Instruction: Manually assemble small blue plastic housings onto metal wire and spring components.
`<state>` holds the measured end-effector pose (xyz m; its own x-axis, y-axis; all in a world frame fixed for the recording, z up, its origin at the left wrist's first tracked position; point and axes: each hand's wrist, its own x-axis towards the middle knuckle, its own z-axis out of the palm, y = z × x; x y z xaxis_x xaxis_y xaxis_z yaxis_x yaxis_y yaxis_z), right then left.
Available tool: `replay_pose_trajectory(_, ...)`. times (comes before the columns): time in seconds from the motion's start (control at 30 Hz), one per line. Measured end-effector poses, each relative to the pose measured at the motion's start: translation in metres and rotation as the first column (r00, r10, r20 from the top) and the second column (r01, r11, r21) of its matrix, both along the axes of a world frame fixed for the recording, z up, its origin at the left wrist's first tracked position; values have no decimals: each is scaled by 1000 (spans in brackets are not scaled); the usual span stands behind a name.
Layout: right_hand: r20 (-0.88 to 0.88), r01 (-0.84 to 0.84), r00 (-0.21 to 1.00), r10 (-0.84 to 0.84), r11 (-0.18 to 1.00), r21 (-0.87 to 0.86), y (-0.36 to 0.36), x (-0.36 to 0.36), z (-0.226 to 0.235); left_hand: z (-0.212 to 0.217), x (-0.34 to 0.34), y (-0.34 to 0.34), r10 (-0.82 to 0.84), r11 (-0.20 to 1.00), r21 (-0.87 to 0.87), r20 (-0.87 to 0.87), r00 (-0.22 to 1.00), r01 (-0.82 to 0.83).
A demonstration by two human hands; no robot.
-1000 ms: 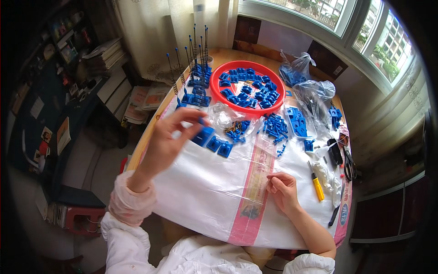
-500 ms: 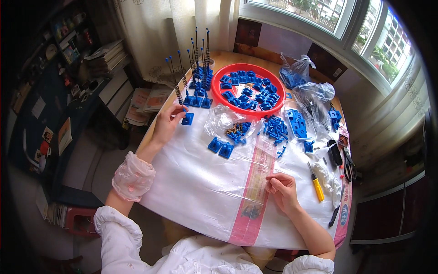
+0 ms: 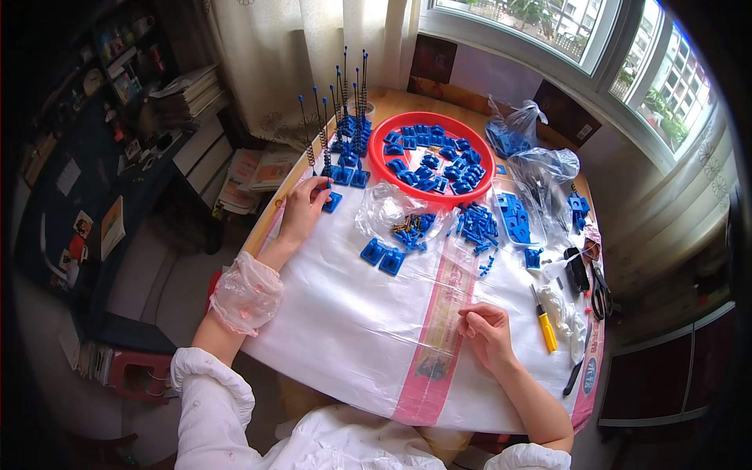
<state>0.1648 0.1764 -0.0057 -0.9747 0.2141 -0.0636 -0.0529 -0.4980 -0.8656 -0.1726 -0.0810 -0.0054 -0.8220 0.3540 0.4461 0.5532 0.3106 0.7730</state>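
My left hand [image 3: 304, 210] is at the left side of the table, its thumb and fingers pinched round the foot of a thin spring rod [image 3: 325, 129] with a blue tip. The rod stands almost upright above a blue square base [image 3: 333, 203] on the sheet; the joint is hidden by my fingertips. Just beyond stand several blue bases [image 3: 359, 178] with black spring rods. My right hand [image 3: 487, 330] hovers or rests over the pink stripe, fingers curled and pinched; whether something small is in them cannot be made out. Two blue bases [image 3: 382, 254] lie between the hands.
A red round tray [image 3: 374, 160] holds several blue parts. Near it lie clear plastic bags [image 3: 376, 210], loose blue pegs [image 3: 478, 223] and a clear box [image 3: 526, 235] of blue pieces. At the right are a yellow-handled screwdriver [image 3: 546, 329], scissors [image 3: 600, 294] and a white cloth [image 3: 562, 309].
The spring rod in my left hand has swung from leaning left to nearly upright. My left hand has shifted slightly right; the right hand has hardly moved. The whole view has shifted a little.
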Motion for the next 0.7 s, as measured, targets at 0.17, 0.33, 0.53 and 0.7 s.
replay_pose_trajectory(0.17,10,-4,1000,4,1000,-5,-1,0,0,2,10,-7,57,998,-18,-24,998,-57)
replay_pose_trajectory(0.33,21,-1,1000,1,1000,0,0,0,1,12,26,-23,96,986,-133,-40,995,-101)
replay_pose_trajectory(0.53,20,0,1000,0,1000,7,0,-1,0,16,35,-34,-27,913,-387,-382,924,-133)
replay_pose_trajectory(0.7,27,5,1000,-5,1000,8,-1,-1,0,17,28,-26,-60,901,-408,-451,890,-147)
